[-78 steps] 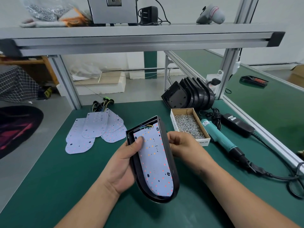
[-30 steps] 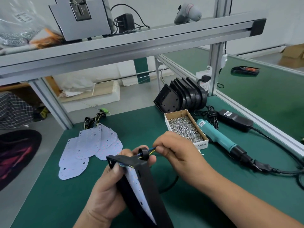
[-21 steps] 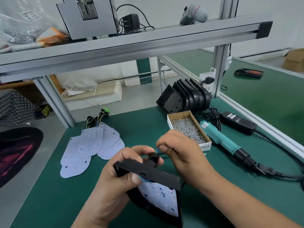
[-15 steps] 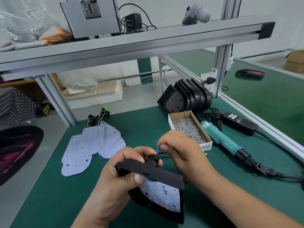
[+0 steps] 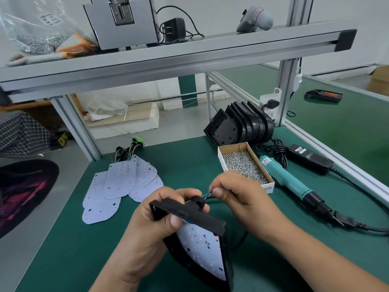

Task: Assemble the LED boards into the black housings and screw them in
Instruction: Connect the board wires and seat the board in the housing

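Low in the frame's centre, the left hand [image 5: 147,226] grips the top end of the black plastic housing [image 5: 190,216], white LED board [image 5: 202,247] inside, long axis running toward the bottom edge, while fingers [image 5: 219,189] of the right hand [image 5: 237,199] pinch the coloured wires [image 5: 208,194] leaving its top, the teal screwdriver [image 5: 284,178] beyond, upper right.

A matt black plastic housing [image 5: 189,216] is seen over smooth green matting [image 5: 189,161], beside a cardboard box [image 5: 265,187] of shiny metal screws [image 5: 244,165].

Bright, diffuse light is spread across the green mat [image 5: 63,249]; only soft shadows are cast beneath the left hand [image 5: 151,224] and right hand [image 5: 237,199]. The shelf rail [image 5: 189,57] is bowed by wide-angle distortion, and the corners are slightly softened.
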Tool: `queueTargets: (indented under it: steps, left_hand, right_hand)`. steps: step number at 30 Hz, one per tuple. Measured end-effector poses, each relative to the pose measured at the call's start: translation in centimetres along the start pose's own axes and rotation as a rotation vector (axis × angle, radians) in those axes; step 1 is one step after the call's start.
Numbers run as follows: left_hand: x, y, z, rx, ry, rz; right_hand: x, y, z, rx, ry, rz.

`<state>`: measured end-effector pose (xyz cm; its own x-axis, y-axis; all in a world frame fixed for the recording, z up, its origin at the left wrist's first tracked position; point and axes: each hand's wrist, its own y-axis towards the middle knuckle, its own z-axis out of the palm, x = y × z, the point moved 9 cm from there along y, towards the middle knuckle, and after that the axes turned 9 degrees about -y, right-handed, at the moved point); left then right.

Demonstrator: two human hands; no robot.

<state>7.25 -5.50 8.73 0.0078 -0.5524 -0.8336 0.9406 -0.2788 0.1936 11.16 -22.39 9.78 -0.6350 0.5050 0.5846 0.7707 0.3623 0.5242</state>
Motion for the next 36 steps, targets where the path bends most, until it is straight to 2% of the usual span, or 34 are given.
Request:
queueTargets:
  steps: [5,9,16,20,26,30,34,36]
  left_hand:
    - [0.1,0.2,-0.3,-0.015,0.012,-0.001]
    - [0.7,0.1,-0.3,0.015,-0.041,-0.036]
    - [0.7,-0.1,-0.8,-0.003,-0.16,-0.042]
    - [0.7,-0.4,-0.6,0.004,-0.152,-0.043]
    - [0.7,-0.1,-0.4,0.026,-0.069,-0.039]
    - [0.9,0.0,-0.6,-0.008,-0.018,-0.024]
    - [0.9,0.0,-0.5,-0.042,0.059,-0.013]
    - [0.8,-0.1,-0.3,-0.035,0.066,-0.001]
  right_hand:
    - [0.8,-0.4,-0.7,-0.006,0.084,-0.016]
    - [1.7,-0.1,-0.9,-0.021,0.06,-0.102]
    - [2.2,0.1,-0.7,-0.024,0.035,-0.146]
    - [2.5,0.0,-0.6,-0.015,0.018,-0.162]
    - [1.4,-0.4,-0.4,0.141,0.129,-0.109]
    - [2.1,-0.5,-0.6,0.166,0.23,-0.088]
    - [4.0,-0.2,-1.5,0.08,-0.061,-0.245]
    - [4.3,-0.1,-1.6,0.098,-0.026,-0.235]
